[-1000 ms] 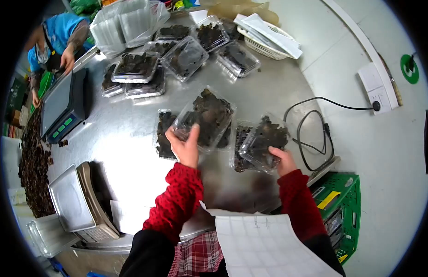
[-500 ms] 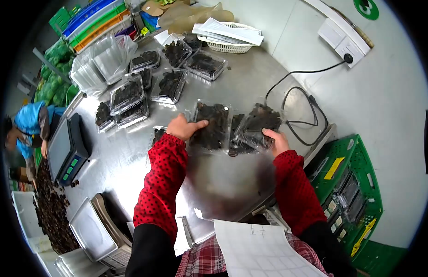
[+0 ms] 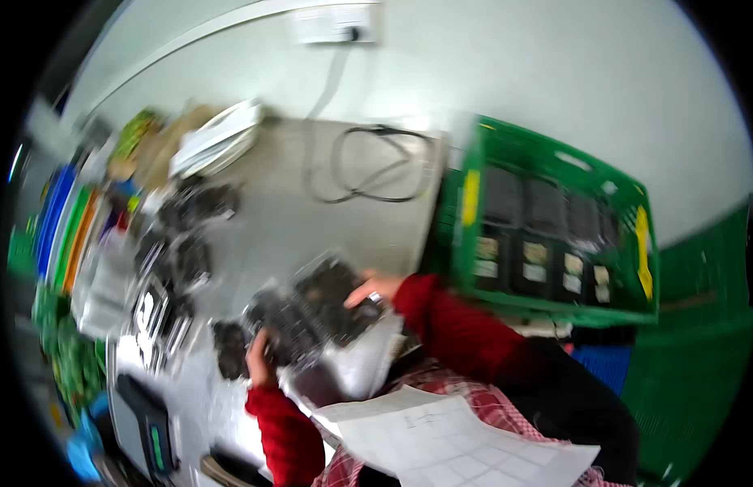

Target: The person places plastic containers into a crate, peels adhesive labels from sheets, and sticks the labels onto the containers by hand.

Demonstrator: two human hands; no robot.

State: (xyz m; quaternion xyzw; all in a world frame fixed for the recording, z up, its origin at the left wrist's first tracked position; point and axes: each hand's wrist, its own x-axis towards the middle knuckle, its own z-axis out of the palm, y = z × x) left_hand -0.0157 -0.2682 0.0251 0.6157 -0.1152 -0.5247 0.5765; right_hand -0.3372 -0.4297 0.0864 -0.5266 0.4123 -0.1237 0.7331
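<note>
My left hand [image 3: 261, 359] is closed on the near-left side of a clear plastic box [image 3: 289, 326] filled with dark, crinkled pieces that look like wood ear mushroom. Against it on the right is a second such box [image 3: 336, 299], gripped at its right edge by my right hand [image 3: 378, 288]. Both boxes are over the steel table's front part and smeared by motion. Just left of my left hand lies another filled box [image 3: 230, 349]. Further left, several more filled boxes [image 3: 194, 258] sit in a blurred group.
A green crate [image 3: 555, 312] holding several dark packs stands right of the table [image 3: 271, 211]. A black cable [image 3: 384, 195] lies coiled at the back. Papers [image 3: 218, 142], a scale [image 3: 153, 430], plastic lids [image 3: 104, 300] and a person in blue [image 3: 84, 450] are leftward. A printed sheet [image 3: 457, 438] covers my lap.
My view has swung right, bringing the green crate fully into sight. Both hands still hold their boxes, which are now close side by side.
</note>
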